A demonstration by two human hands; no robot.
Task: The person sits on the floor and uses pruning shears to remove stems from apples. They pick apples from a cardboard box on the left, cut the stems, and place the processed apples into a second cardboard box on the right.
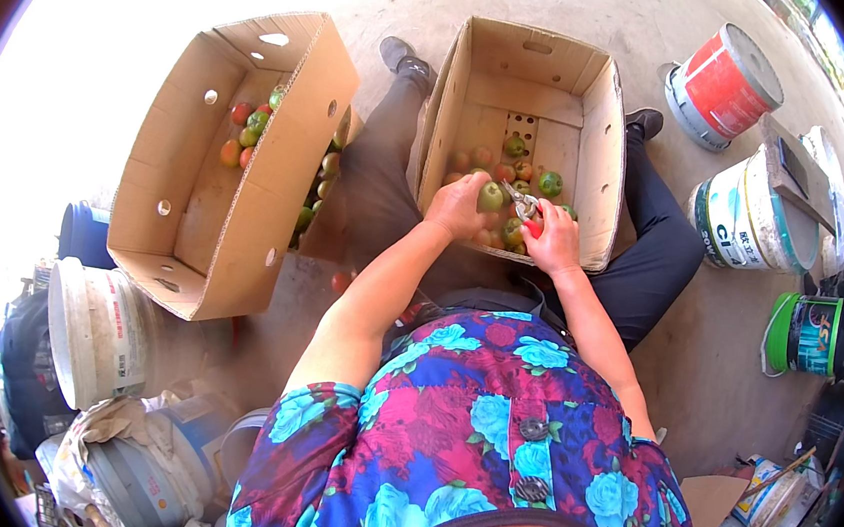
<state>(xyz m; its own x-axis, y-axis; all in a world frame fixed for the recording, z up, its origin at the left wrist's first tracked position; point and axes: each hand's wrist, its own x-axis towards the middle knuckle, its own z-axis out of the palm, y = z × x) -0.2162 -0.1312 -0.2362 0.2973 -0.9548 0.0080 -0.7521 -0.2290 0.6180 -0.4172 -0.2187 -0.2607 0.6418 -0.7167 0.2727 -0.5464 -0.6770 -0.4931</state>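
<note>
My left hand holds a green tomato above the near part of a cardboard box that stands between my legs. My right hand grips small pruning shears with red handles, their blades pointing at that tomato and close to it. Below my hands, several green and reddish tomatoes lie in the near half of the box, among them a green tomato by the right side. Part of the pile is hidden by my hands.
Another cardboard box, at the left, holds several tomatoes; more tomatoes lie in a box beside it. Buckets stand at the right, including a red one and a white one. At the lower left lie a white bucket and others.
</note>
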